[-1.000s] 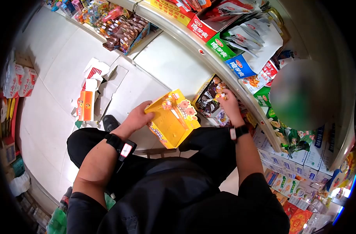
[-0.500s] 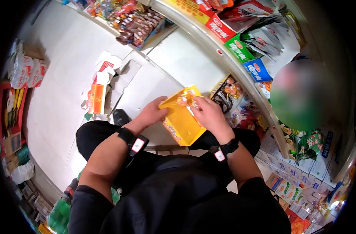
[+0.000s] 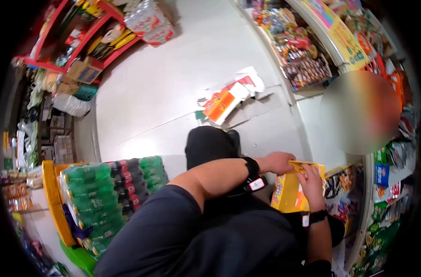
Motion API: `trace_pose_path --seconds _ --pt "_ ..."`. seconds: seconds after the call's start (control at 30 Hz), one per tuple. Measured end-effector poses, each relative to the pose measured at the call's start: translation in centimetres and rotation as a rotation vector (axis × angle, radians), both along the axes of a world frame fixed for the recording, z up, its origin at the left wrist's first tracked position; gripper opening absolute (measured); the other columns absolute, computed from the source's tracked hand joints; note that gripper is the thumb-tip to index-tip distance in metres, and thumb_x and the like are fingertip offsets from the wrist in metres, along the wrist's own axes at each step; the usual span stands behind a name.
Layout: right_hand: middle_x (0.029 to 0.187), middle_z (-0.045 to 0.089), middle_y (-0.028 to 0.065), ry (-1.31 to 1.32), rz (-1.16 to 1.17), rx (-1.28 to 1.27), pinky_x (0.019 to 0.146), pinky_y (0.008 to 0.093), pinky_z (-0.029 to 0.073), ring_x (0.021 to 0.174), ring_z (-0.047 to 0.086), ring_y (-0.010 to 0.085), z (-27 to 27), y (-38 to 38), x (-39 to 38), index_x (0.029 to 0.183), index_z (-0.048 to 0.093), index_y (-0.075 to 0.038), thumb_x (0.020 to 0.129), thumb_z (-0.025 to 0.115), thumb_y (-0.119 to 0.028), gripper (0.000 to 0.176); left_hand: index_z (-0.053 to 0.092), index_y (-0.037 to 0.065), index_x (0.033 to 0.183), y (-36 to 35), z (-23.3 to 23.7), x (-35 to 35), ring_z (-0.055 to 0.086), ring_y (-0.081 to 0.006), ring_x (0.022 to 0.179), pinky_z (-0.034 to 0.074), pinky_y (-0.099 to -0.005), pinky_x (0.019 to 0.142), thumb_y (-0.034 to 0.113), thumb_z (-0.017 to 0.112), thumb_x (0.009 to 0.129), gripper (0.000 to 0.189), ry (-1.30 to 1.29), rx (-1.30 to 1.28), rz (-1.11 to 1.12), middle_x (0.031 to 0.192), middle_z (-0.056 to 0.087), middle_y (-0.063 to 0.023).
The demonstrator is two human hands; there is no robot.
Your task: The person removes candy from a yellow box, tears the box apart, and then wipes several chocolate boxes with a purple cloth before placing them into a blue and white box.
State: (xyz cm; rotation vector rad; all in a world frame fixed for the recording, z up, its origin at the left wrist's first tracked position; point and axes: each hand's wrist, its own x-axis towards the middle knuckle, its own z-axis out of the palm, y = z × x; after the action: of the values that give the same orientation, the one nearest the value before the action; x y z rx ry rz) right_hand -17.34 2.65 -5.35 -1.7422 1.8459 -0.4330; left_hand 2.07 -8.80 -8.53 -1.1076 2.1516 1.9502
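An open yellow cardboard box (image 3: pixel 289 193) with printed sides is tilted over my lap, to the right of my knee. My left hand (image 3: pixel 278 163) is closed on the box's far left corner. Over the box's far end, my right hand (image 3: pixel 312 185) has its fingers bent and pressed together. What those fingers pinch, if anything, is hidden behind them. Just right of the box, a display tray of wrapped sweets (image 3: pixel 338 181) stands by the shelf.
Torn orange and white cardboard (image 3: pixel 222 105) lies on the floor ahead. Green and dark bottle packs (image 3: pixel 93 203) stand at my left. Sweet-filled shelves (image 3: pixel 307 64) run along the right; a red rack (image 3: pixel 113 51) stands far left. A blurred round patch covers part of the right.
My view has swung left, so the box and both hands now appear lower right. The left hand still grips the box; the right fingers remain at its far end.
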Motion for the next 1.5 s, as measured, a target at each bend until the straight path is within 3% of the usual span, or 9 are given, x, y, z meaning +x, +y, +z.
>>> trace_pose_path --seconds 0.1,0.23,0.37,0.43,0.5,0.63,0.97,1.17,1.5 --pt "0.109 0.06 0.0193 -0.057 0.071 -0.035 0.082 0.0408 0.052 0.1 0.061 0.038 0.8 0.0 0.0 0.118 0.062 -0.004 0.087 0.068 -0.012 0.033 0.062 0.008 0.126 0.5 -0.2 0.4 0.071 -0.026 0.066 0.057 -0.0385 0.066 0.027 0.056 0.084 0.047 0.018 0.006 -0.007 0.09 0.072 -0.0161" --pt "0.108 0.06 0.0209 -0.084 0.05 -0.034 0.079 0.0392 0.051 0.092 0.061 0.0378 2.1 -1.5 -0.5 0.111 0.061 0.002 0.085 0.062 -0.009 0.029 0.062 0.011 0.128 -0.3 -3.0 0.3 0.068 -0.036 0.096 0.053 -0.0452 0.087 0.029 0.058 0.079 0.052 -0.039 -0.221 -0.016 0.103 0.071 -0.0194" --pt "0.105 0.059 0.0208 -0.064 0.048 -0.047 0.079 0.0419 0.05 0.093 0.061 0.0383 3.0 -2.1 0.4 0.111 0.062 0.001 0.081 0.065 -0.004 0.031 0.061 0.009 0.128 -1.7 -0.7 2.9 0.068 -0.0358 0.096 0.052 -0.0445 0.087 0.029 0.058 0.08 0.052 -0.014 -0.187 -0.027 0.102 0.07 -0.0205" --pt "0.106 0.06 0.0217 -0.046 0.068 -0.123 0.081 0.0403 0.051 0.094 0.062 0.0377 4.5 -2.1 0.1 0.111 0.063 0.003 0.081 0.065 -0.004 0.031 0.06 0.008 0.128 -1.1 -4.0 0.9 0.069 -0.0337 0.089 0.055 -0.043 0.08 0.027 0.059 0.08 0.052 0.088 -0.216 -0.005 0.099 0.07 -0.0211" --pt "0.102 0.063 0.0222 -0.166 -0.063 -0.014 0.083 0.0384 0.052 0.095 0.063 0.0375 6.9 -0.6 -0.2 0.112 0.065 0.005 0.083 0.066 -0.007 0.031 0.058 0.008 0.132 -0.4 2.2 1.1 0.068 -0.0226 0.07 0.055 -0.0358 0.061 0.019 0.056 0.084 0.049 0.015 0.024 -0.014 0.093 0.07 -0.0163" --pt "0.107 0.063 0.0175 -0.091 -0.044 -0.072 0.085 0.0383 0.051 0.099 0.063 0.0355 7.0 2.2 -1.5 0.112 0.066 -0.001 0.087 0.069 -0.017 0.03 0.052 0.007 0.141 1.3 -0.4 0.0 0.065 -0.0154 0.071 0.055 -0.031 0.066 0.02 0.058 0.092 0.051 0.043 0.167 0.012 0.095 0.071 -0.0121" --pt "0.109 0.063 0.0128 -0.048 -0.269 -0.054 0.084 0.0383 0.052 0.099 0.064 0.0324 8.9 5.9 -2.7 0.111 0.067 -0.008 0.086 0.07 -0.02 0.028 0.054 0.003 0.138 1.0 2.6 -3.7 0.069 -0.0207 0.085 0.056 -0.0335 0.078 0.02 0.06 0.092 0.049 0.098 -0.004 -0.192 0.104 0.071 -0.0176" --pt "0.101 0.058 0.0122 0.377 -0.077 -0.209 0.079 0.044 0.052 0.094 0.063 0.0341 8.4 4.0 0.7 0.107 0.066 -0.01 0.086 0.068 -0.017 0.022 0.057 0.009 0.134 1.1 5.2 -4.4 0.071 -0.0303 0.087 0.056 -0.0383 0.079 0.026 0.061 0.087 0.049 0.07 -0.215 -0.291 0.1 0.072 -0.0189" --pt "0.104 0.058 0.012 0.24 0.022 -0.183 0.081 0.0413 0.052 0.096 0.063 0.0322 10.0 4.1 -0.3 0.11 0.063 -0.008 0.087 0.068 -0.015 0.025 0.058 0.008 0.133 0.2 4.4 -2.7 0.071 -0.0322 0.09 0.055 -0.0385 0.082 0.026 0.06 0.086 0.05 0.021 -0.149 -0.234 0.104 0.071 -0.0199"
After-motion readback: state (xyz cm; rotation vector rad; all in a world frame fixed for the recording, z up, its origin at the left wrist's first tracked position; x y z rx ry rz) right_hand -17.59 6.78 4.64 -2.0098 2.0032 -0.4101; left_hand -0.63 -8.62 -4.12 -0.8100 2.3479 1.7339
